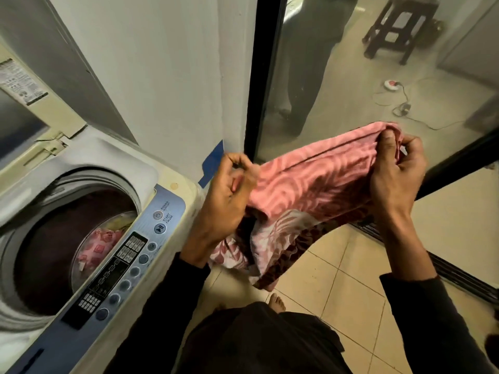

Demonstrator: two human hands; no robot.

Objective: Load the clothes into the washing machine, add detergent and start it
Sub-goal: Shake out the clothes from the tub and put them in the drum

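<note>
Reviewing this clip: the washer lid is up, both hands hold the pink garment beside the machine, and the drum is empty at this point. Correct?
Not quite. The head view shows the drum already holding clothes. The rest stands: the lid is up, and the left hand and right hand hold the pink garment beside the machine.

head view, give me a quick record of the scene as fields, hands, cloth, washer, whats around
left hand: grips one end of the pink cloth
right hand: fingers pinch the other end
cloth: held in the air, right of the washer, not in the drum
washer: lid up, drum holds clothes
panel: front edge, power and start buttons
around: glass door, tiled floor, stool
</note>
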